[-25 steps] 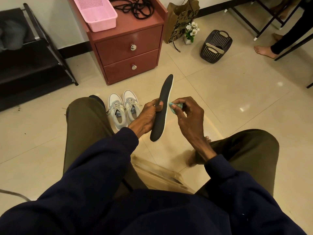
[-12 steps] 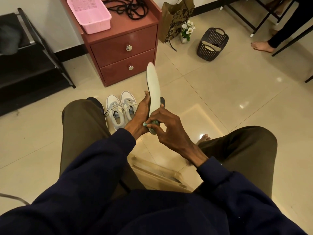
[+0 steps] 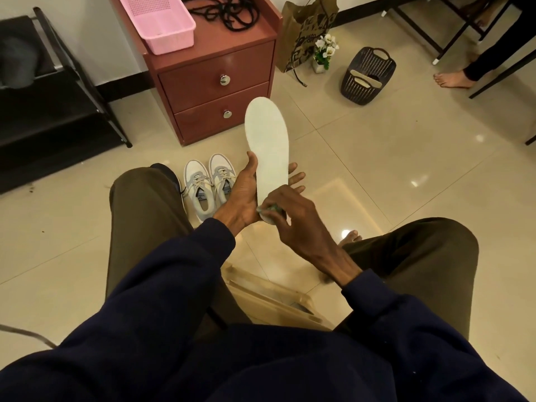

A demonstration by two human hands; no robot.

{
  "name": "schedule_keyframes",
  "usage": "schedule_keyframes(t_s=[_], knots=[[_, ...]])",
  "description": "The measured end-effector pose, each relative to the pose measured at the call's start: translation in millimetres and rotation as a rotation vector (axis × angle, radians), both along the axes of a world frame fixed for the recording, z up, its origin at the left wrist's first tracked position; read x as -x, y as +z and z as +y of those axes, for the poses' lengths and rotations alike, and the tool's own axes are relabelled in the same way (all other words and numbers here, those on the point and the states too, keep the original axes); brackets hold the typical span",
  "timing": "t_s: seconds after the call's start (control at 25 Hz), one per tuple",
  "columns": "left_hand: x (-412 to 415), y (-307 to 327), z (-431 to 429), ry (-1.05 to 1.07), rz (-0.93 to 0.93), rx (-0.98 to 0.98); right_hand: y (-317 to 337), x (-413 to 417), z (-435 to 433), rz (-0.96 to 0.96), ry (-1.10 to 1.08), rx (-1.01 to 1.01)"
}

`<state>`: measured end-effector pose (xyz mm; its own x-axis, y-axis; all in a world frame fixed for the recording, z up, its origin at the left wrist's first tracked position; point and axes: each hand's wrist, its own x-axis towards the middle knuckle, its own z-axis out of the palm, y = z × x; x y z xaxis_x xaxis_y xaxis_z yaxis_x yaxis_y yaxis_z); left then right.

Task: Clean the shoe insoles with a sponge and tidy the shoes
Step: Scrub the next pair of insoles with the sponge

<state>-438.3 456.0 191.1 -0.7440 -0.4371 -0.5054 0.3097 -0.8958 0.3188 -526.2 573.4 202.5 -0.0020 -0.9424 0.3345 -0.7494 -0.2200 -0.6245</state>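
Observation:
A pale cream insole (image 3: 268, 143) stands nearly upright between my knees, its light face turned to me. My left hand (image 3: 246, 195) holds it from behind at the lower half, thumb on the left edge and fingertips showing past the right edge. My right hand (image 3: 293, 216) pinches a small green sponge (image 3: 268, 209) and presses it on the insole's heel end. A pair of grey and white sneakers (image 3: 207, 185) stands side by side on the floor just left of my left hand, beside my left knee.
A red two-drawer cabinet (image 3: 214, 82) stands behind the shoes, with a pink basket (image 3: 158, 21) and black cord on top. A dark woven basket (image 3: 368, 76) holding insoles sits at the right. A black shoe rack (image 3: 43, 105) is at the left; another person's bare foot (image 3: 452, 79) is at far right.
The insole turned from its dark side and thin edge to its pale face toward me. My right hand moved with the sponge from beside the insole's middle down to its heel end.

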Motion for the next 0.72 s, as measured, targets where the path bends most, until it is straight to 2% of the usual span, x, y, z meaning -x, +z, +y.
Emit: schedule_keyframes(t_s=[0.08, 0.12, 0.28, 0.48, 0.56, 0.64, 0.72], knots=[[-2.2, 3.8, -4.4, 0.082, 0.043, -0.043, -1.9, -3.9, 0.8, 0.113, 0.141, 0.0], [-3.5, 4.8, -5.9, 0.106, 0.06, -0.048, -2.4, 0.4, -2.0, 0.156, 0.121, 0.025], [-4.7, 4.5, -6.3, 0.095, 0.087, -0.069, -2.1, 16.0, -2.4, 0.096, -0.167, 0.084], [-3.6, 1.2, -7.6, 0.096, 0.132, -0.097, -4.3, 9.2, -0.7, 0.015, -0.335, 0.096], [-4.0, -2.1, -7.5, 0.102, 0.124, -0.098, -4.9, 2.3, 3.7, 0.03, -0.197, 0.096], [-3.4, -5.5, -7.7, 0.095, 0.101, -0.084, -4.8, -2.6, 6.3, 0.166, -0.052, 0.094], [-3.0, -10.5, -10.5, 0.071, 0.065, -0.058, -5.4, 7.1, -0.3, 0.236, -0.099, 0.115]])
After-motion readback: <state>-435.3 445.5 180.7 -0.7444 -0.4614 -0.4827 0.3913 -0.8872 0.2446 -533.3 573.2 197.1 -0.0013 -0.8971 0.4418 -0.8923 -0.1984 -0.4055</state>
